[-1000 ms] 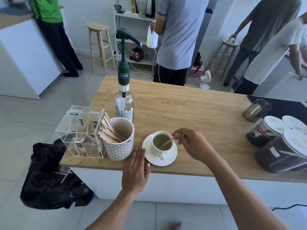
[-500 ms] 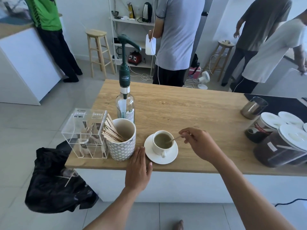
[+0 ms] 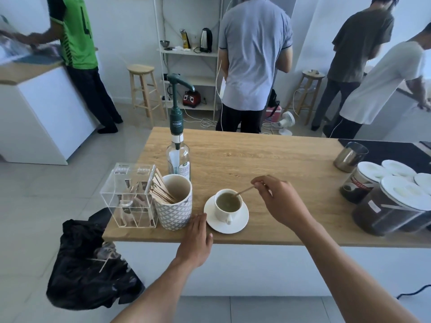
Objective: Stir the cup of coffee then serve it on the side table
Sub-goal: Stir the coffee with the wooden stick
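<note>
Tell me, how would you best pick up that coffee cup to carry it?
Probably by the saucer rim, from the near edge: the cup is full, and its small handle points toward the person. The right hand holds the stirrer.

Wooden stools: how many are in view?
2. One stool stands left of the white shelf unit; the other stool stands right of it. Others may be hidden behind people.

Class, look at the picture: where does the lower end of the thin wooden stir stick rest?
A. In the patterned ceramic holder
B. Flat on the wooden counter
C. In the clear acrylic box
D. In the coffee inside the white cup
D: the right hand pinches the thin wooden stir stick, whose lower end dips into the coffee in the white cup on its white saucer.
</note>
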